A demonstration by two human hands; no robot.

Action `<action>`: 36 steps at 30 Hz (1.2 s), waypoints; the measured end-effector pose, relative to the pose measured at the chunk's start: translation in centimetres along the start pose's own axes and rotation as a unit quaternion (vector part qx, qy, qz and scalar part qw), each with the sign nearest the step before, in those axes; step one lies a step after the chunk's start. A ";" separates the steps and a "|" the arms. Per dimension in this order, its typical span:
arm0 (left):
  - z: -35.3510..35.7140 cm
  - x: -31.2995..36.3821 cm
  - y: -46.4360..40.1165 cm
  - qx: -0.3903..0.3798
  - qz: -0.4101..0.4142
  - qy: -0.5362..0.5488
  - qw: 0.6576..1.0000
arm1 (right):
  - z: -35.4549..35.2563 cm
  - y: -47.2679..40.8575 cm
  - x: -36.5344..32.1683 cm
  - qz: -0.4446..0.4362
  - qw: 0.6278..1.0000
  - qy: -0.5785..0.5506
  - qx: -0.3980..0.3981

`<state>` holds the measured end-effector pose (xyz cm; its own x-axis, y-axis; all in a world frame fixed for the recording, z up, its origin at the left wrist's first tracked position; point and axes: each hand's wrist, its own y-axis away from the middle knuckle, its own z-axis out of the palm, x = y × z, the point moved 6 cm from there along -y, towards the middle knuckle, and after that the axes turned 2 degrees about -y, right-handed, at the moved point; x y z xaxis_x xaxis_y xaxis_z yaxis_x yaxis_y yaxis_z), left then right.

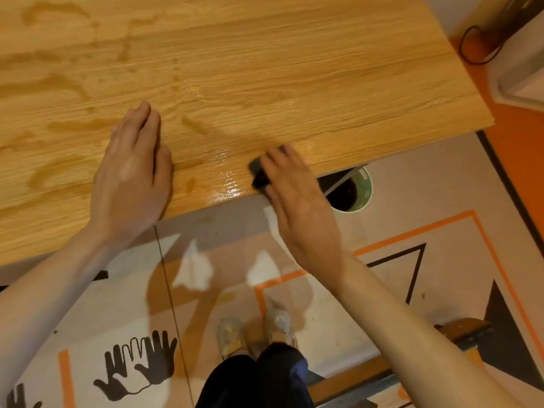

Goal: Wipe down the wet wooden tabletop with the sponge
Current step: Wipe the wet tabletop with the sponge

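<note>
Counter [294,72]: your largest thing here is a wooden top with light grain. Water lies on it in streaks and patches across the left and far part, and a glossy wet film shines at the near edge just left of the sponge. The right part looks drier, though I judge that only from the lack of shine.
Floor [426,178]: pale, with orange and black painted shapes and black hand prints; your shoes stand on it below the counter's near edge.
Left hand [132,172]: yours lies flat on the counter, fingers straight and held close together, palm down, holding nothing. It seems to steady you.
Right hand [297,201]: your fingers press down on the sponge at the near edge, with the palm hanging out past the edge over the floor. Whether the thumb curls under the sponge is hidden.
Cup [365,189]: a round green-rimmed container stands on the floor, partly under the counter's edge. Its inside is dark; what it holds I cannot tell.
Sponge [259,175]: dark, small and blurred, it sits on the counter at the near edge, under your right fingertips and touching the wet film. I judge it light, soft and squashy, heavier once soaked, and likely to skid on the slick wood. Take it across the top with flat fingers and press evenly, so it does not slip off the edge.
</note>
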<state>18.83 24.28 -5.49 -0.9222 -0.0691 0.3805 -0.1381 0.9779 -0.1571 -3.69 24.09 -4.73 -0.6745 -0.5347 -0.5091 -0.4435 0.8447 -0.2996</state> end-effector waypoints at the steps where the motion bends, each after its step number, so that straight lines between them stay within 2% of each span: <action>1: 0.0 0.1 0.0 -0.004 -0.005 0.003 1.000 | 0.0 0.2 0.1 -0.048 0.998 0.002 -0.040; 2: 0.0 0.1 0.0 -0.006 -0.010 0.005 1.000 | -0.8 0.1 1.2 -0.078 0.995 0.001 -0.064; 4: 0.0 0.0 -0.1 -0.007 -0.016 0.000 1.000 | -3.3 0.1 4.8 -0.076 0.993 0.006 -0.088; 8: 0.1 -0.2 0.0 -0.011 -0.021 -0.010 1.000 | -7.5 0.9 10.2 -0.011 0.999 0.029 -0.025; 11: 0.2 -0.2 0.0 -0.009 -0.021 -0.020 1.000 | -5.7 1.4 8.6 -0.022 0.999 0.003 0.030; 15: 0.1 -0.2 -0.1 -0.012 -0.021 -0.020 0.999 | -0.3 0.8 2.5 -0.101 0.994 -0.023 0.044; 17: 0.0 -0.3 0.0 -0.014 -0.022 -0.020 0.999 | 1.2 0.7 0.1 -0.143 0.989 -0.034 0.018; 20: -0.2 -0.4 0.2 -0.026 -0.019 -0.025 0.999 | 0.1 0.5 1.9 -0.191 0.980 -0.003 -0.051; 25: -0.5 -0.7 -0.3 -0.042 -0.019 -0.013 0.999 | -4.3 0.9 8.2 -0.100 0.995 -0.001 0.006; 28: -1.9 -1.6 0.1 -0.043 -0.008 -0.018 0.999 | -3.1 1.0 6.2 -0.095 0.995 -0.016 0.021; 32: -4.0 -5.6 2.0 -0.030 -0.026 -0.043 0.998 | 1.5 0.5 -0.4 -0.134 0.990 -0.037 0.027; 36: -5.8 -10.1 3.4 0.008 -0.066 -0.031 0.997 | 3.5 -0.1 -4.3 -0.158 0.984 -0.075 -0.016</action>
<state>29.80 29.49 -4.63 -0.9163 -0.2095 0.3414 -0.2648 0.9563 -0.1239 1.31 26.36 -5.39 -0.4064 -0.7587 -0.5091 -0.6372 0.6347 -0.4372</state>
